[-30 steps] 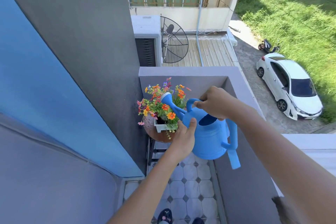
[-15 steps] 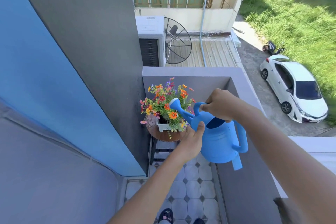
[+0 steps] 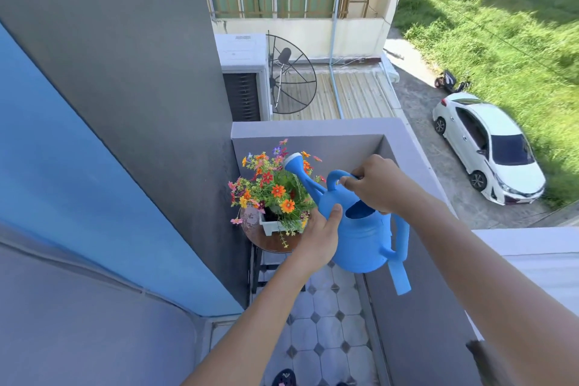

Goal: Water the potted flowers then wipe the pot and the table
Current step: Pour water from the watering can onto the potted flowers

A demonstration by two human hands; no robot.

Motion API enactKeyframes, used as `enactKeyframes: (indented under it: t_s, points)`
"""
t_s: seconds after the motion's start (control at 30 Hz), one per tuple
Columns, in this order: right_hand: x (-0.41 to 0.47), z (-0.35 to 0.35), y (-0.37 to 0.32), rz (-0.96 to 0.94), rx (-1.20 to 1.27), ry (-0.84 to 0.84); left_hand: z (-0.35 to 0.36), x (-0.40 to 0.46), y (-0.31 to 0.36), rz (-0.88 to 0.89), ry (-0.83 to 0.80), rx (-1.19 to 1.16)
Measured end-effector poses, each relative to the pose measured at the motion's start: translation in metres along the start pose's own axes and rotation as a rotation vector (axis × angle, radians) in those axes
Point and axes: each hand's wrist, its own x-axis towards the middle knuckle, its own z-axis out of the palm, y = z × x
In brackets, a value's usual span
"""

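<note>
A blue watering can (image 3: 363, 241) hangs over the balcony corner, its spout rose (image 3: 294, 163) raised above the flowers. My right hand (image 3: 376, 185) grips the can's top handle. My left hand (image 3: 319, 235) cups the can's left side, thumb up on its shoulder. The colourful flowers (image 3: 272, 188) grow from a small white pot (image 3: 269, 226), which stands on a round brown table (image 3: 266, 241) in the corner. No water stream is visible. No cloth is in view.
A grey parapet wall (image 3: 313, 128) closes the front and right of the narrow balcony. A grey and blue wall (image 3: 125, 103) runs along the left. The floor (image 3: 326, 323) is tiled. Below lie a roof, a satellite dish, a white car and grass.
The can's spout has lifted from among the flowers to above them, so the can tilts back toward level. Both hands keep their hold.
</note>
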Motion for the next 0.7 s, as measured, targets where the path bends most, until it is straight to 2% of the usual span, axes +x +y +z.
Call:
enactKeyframes:
  t_s: [0.47, 0.7]
  points:
    - [0.027, 0.015, -0.019, -0.058, 0.107, 0.049, -0.037, 0.022, 0.000, 0.051, 0.070, -0.010]
    - [0.027, 0.032, -0.007, 0.024, 0.371, 0.079, -0.043, 0.040, -0.007, 0.091, 0.112, 0.044]
